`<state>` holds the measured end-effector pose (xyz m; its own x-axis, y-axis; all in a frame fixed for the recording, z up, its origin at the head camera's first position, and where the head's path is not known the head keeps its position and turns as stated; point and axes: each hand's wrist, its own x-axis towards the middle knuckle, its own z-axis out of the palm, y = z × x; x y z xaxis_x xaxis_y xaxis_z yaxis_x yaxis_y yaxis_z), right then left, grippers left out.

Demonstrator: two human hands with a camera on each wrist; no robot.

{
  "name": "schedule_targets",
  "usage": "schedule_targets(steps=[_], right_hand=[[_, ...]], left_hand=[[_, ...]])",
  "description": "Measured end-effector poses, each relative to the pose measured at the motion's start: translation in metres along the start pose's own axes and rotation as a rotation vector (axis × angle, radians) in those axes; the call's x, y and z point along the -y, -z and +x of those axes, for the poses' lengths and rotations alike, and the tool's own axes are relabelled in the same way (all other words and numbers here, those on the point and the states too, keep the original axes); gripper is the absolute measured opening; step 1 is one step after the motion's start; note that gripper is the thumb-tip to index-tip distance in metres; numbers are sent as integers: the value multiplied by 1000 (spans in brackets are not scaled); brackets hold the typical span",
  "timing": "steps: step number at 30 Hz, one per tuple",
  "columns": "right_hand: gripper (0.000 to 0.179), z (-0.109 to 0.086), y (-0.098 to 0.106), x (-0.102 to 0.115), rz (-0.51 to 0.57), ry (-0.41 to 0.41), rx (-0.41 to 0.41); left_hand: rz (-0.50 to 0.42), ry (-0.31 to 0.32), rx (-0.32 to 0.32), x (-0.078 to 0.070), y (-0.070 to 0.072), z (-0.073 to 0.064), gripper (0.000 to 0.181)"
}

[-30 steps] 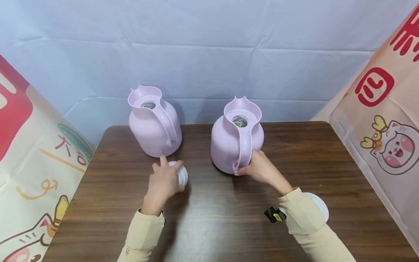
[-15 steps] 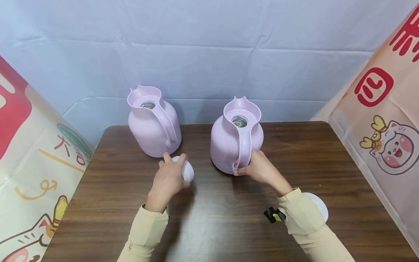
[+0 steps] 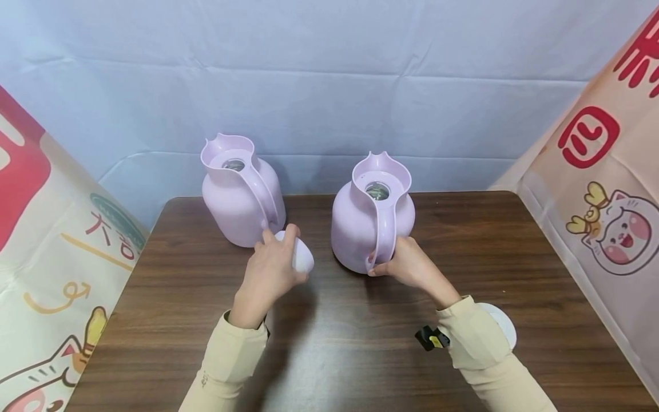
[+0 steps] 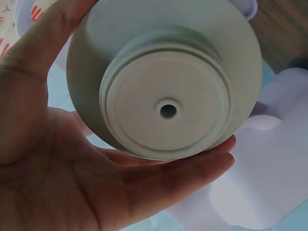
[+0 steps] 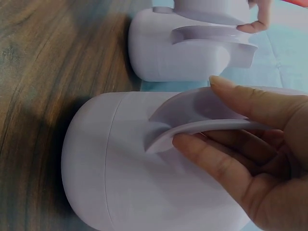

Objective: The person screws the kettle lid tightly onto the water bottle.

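Observation:
My left hand grips a round pale lilac jug lid above the table, between the two jugs. In the left wrist view the lid's underside shows a raised plug with a small central hole. A lilac thermos jug stands upright on the right, its mouth uncovered. Around its handle curl the fingers of my right hand, low down near the handle's end. Behind my left hand is a matching uncovered jug, also upright.
Partly hidden under my right sleeve, a white round lid lies on the brown wooden table. Next to that sleeve is a small black and yellow object. A pale cloth hangs behind, with printed sheets at both sides.
My left hand has moved right and away from me with the lid, which has tilted to show more of its smooth top. My right hand and both jugs have stayed in place.

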<state>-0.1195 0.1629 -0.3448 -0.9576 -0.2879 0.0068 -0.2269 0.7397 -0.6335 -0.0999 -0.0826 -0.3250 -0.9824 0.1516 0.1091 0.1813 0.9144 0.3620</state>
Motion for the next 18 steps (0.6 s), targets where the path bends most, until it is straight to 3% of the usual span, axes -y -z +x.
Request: schedule_targets(steps=[8, 13, 18], right_hand=[[21, 0, 0, 0, -3, 4, 9], [22, 0, 0, -1, -14, 2, 2], [22, 0, 1, 0, -7, -3, 9]], left_hand=[[-23, -19, -84, -8, 14, 1, 65], [-22, -50, -167, -13, 19, 4, 63], [-35, -36, -220, -20, 24, 8, 61]])
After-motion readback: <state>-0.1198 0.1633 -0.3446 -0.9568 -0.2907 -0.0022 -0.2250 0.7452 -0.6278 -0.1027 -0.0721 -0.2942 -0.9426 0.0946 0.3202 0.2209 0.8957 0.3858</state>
